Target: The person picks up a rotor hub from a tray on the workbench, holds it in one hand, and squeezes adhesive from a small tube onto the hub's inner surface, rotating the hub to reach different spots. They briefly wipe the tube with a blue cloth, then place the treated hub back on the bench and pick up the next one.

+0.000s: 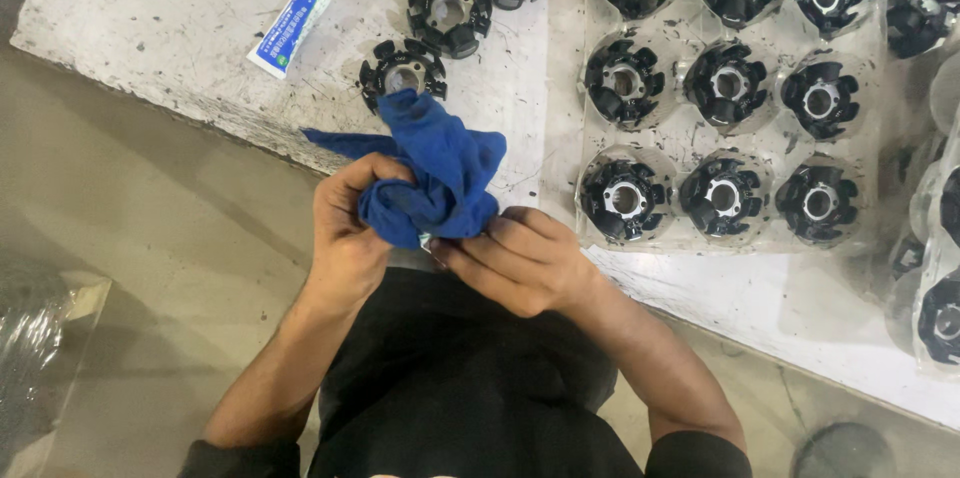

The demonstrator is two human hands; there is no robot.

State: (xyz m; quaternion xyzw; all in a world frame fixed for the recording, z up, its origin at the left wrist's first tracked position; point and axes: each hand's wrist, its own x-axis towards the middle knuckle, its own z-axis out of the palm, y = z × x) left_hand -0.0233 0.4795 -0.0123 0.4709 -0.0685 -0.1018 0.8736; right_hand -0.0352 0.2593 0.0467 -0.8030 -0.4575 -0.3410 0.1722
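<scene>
Blue rag (435, 173), soft, light and floppy, sits bunched just below the loose black ring part (402, 73), squeezed by the left hand (345, 228) and right hand (520, 258), best gripped by a thick fold.

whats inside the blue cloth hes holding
Both hands, left hand and right hand, bunch the blue cloth together. Only a tiny pale edge shows at its lower fold between the fingers; anything else wrapped inside is covered by the cloth and cannot be identified.

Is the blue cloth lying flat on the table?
No, both hands, left hand and right hand, hold the bunched blue cloth up.
</scene>
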